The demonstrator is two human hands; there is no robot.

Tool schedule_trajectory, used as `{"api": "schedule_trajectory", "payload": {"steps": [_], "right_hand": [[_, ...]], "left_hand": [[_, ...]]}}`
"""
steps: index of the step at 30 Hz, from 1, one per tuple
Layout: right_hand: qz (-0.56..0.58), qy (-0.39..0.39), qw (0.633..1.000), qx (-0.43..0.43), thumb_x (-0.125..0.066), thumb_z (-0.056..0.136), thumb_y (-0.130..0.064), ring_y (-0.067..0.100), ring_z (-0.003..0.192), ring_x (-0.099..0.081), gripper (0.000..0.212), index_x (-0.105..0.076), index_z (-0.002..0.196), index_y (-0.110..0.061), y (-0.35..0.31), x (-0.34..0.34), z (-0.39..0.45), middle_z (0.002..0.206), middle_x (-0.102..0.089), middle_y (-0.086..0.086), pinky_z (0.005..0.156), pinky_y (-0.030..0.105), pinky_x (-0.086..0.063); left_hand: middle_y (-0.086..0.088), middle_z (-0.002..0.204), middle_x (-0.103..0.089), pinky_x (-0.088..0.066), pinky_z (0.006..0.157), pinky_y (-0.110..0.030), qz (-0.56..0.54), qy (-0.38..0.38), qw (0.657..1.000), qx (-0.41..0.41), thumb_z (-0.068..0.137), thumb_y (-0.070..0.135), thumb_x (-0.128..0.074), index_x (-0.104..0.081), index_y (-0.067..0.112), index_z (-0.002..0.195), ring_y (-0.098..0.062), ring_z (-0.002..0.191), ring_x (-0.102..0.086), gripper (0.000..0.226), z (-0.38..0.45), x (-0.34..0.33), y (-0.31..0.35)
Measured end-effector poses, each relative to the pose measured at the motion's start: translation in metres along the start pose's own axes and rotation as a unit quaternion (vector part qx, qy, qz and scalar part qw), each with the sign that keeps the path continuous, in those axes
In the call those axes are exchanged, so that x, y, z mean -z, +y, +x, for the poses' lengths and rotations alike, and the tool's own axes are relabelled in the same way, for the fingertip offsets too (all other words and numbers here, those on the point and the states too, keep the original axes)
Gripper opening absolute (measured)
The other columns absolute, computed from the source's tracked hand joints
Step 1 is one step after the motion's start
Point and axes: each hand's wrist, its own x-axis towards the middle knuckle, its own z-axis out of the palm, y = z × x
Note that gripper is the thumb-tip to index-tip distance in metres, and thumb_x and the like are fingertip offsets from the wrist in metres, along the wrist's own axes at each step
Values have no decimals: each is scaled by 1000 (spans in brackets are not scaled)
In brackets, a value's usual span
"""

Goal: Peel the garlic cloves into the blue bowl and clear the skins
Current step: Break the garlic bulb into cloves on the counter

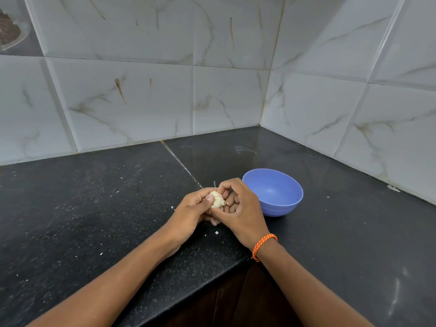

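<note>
Both my hands, left (188,210) and right (238,206), grip the garlic (217,199) just left of the bowl (273,193), which looks empty; nearly all peeling remains.

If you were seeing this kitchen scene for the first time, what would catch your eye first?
Both hands, left and right, meet at the centre over the dark counter, sharing a grip on a pale garlic. Just right of them stands the blue bowl, with nothing visible inside. An orange band circles the right wrist.
</note>
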Motion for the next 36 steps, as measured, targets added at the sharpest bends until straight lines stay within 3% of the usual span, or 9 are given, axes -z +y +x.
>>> {"api": "schedule_trajectory", "payload": {"steps": [7, 12, 18, 23, 27, 31, 36], "right_hand": [[-30, -2, 1000, 8, -83, 80, -3, 26, 66, -53, 40, -56, 101, -24, 4, -4, -1, 95, -56, 1, 56, 24, -47], [-51, 11, 998, 20, -84, 74, -2, 23, 67, -54, 38, -60, 96, -21, 2, -5, 0, 94, -54, -4, 58, 30, -53], [-40, 8, 999, 17, -83, 72, -2, 21, 63, -51, 35, -60, 92, -20, 1, -8, 2, 90, -55, -2, 57, 30, -48], [-14, 3, 1000, 3, -81, 72, 1, 10, 60, -43, 35, -57, 89, -18, 1, -9, 3, 88, -54, -1, 54, 24, -41], [-11, 4, 1000, 2, -82, 73, 0, 21, 62, -46, 36, -56, 87, -19, 1, -10, 4, 87, -54, -2, 53, 36, -45], [-23, 1, 1000, 7, -82, 77, -2, 7, 63, -45, 33, -54, 85, -18, 1, -11, 5, 86, -54, -2, 53, 25, -42], [-43, 17, 999, 10, -83, 80, -7, 9, 69, -52, 31, -58, 92, -21, 3, -13, 4, 88, -56, -4, 60, 18, -45]], "left_hand": [[-13, 100, -72, -58, 68, -31, 8, -23, 1000, -15, 118, 23, -37, -66, 6, 132, -21, 79, -63, 36, -2, -3, 0], [-11, 95, -69, -55, 64, -29, 21, -4, 1000, -14, 118, 21, -36, -66, 0, 127, -17, 77, -59, 37, -1, -4, -3], [-10, 95, -68, -52, 64, -30, 33, -5, 999, -19, 113, 37, -41, -66, 1, 121, -18, 78, -57, 45, -1, -3, -4], [-3, 89, -66, -50, 64, -30, 41, -3, 999, -22, 109, 41, -41, -65, 3, 114, -13, 74, -54, 45, -1, -5, -5], [0, 87, -66, -50, 65, -31, 49, 1, 999, -20, 109, 40, -41, -65, 5, 110, -14, 73, -53, 43, -1, -5, -6], [5, 83, -66, -49, 64, -30, 55, 18, 998, -22, 108, 41, -42, -66, 13, 102, -13, 72, -53, 37, 0, -8, -6], [-3, 88, -66, -50, 64, -29, 76, 54, 996, -13, 118, 33, -40, -67, 10, 112, -14, 73, -56, 36, 3, -6, -10]]}}
